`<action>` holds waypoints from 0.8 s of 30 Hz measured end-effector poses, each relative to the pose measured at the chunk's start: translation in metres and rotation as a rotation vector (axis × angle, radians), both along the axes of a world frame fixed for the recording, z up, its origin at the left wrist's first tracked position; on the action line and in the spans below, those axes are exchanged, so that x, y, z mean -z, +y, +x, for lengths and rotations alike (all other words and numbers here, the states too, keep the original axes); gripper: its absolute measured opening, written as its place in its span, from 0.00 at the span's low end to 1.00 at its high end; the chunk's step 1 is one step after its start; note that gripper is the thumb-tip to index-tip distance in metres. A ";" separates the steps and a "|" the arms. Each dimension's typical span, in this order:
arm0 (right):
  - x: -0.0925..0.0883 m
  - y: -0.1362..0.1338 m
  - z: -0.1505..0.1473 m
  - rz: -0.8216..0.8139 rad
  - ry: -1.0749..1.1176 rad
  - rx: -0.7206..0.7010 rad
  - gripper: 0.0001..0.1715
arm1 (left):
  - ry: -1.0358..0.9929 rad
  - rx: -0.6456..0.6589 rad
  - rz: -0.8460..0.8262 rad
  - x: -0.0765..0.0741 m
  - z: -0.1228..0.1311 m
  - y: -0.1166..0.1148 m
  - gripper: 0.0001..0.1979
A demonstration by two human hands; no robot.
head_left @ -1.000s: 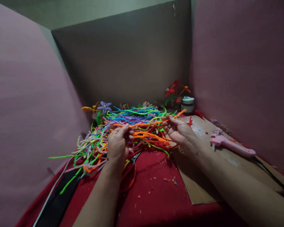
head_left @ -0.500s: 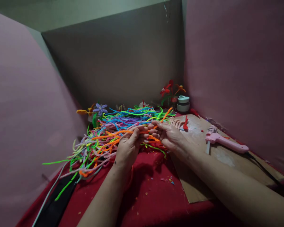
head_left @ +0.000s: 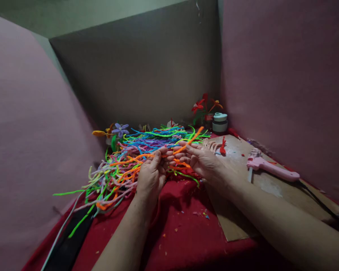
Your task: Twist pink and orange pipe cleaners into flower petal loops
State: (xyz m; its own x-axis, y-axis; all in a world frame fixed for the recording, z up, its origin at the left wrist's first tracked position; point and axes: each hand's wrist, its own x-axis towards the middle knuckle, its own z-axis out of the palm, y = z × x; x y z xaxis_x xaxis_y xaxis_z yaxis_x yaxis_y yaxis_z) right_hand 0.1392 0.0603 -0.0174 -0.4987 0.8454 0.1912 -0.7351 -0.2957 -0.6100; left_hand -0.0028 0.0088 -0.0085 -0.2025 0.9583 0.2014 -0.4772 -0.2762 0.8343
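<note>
An orange pipe cleaner [head_left: 196, 134] runs between my two hands, its free end sticking up past my right fingers. My left hand [head_left: 154, 169] pinches it between thumb and fingers. My right hand [head_left: 199, 158] is closed on it farther along, thumb against the fingertips. Just beyond and to the left lies a large heap of pipe cleaners [head_left: 155, 143] in blue, purple, pink, green and orange. Part of the orange one is hidden by my fingers.
On the right a wooden board [head_left: 234, 222] bears a pink glue gun [head_left: 274, 169] with a cord and a small red piece [head_left: 223, 146]. Fuzzy flowers [head_left: 120, 130] and a pale-lidded jar [head_left: 220, 122] stand behind. Scraps dot the red cloth [head_left: 186, 241].
The orange pipe cleaner's free end now tilts lower and nearer to my right hand. My hands have shifted slightly, staying close together.
</note>
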 end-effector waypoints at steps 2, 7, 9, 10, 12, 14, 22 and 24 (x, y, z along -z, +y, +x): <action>0.001 -0.004 -0.003 0.014 -0.010 -0.017 0.06 | 0.008 0.024 -0.020 -0.001 0.004 -0.001 0.07; 0.003 -0.002 -0.004 -0.018 -0.026 0.027 0.09 | 0.039 0.054 -0.081 -0.001 0.008 -0.003 0.06; 0.004 -0.001 -0.004 -0.023 -0.062 0.039 0.09 | 0.055 0.061 -0.128 0.000 0.006 -0.003 0.06; 0.004 -0.001 -0.003 -0.020 -0.080 0.043 0.10 | 0.063 0.063 -0.143 0.000 0.005 -0.004 0.06; 0.005 -0.002 -0.003 -0.011 -0.125 0.057 0.10 | 0.076 0.064 -0.158 0.001 0.002 -0.004 0.08; 0.007 -0.004 -0.004 0.020 -0.215 0.077 0.11 | 0.091 0.070 -0.160 0.000 0.000 -0.004 0.10; 0.006 -0.016 -0.005 0.428 -0.680 -0.014 0.16 | 0.342 0.091 -0.169 0.003 0.001 -0.006 0.10; 0.007 -0.015 -0.004 0.492 -0.757 -0.002 0.16 | 0.384 0.098 -0.178 0.004 0.002 -0.007 0.11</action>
State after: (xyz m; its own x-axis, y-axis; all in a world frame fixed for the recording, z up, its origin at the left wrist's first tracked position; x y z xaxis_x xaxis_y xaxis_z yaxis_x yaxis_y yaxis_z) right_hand 0.1347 0.0449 -0.0244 -0.6393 0.7540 0.1506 -0.0849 0.1255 -0.9885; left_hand -0.0007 0.0017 -0.0124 -0.0511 0.9959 0.0744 -0.1395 -0.0809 0.9869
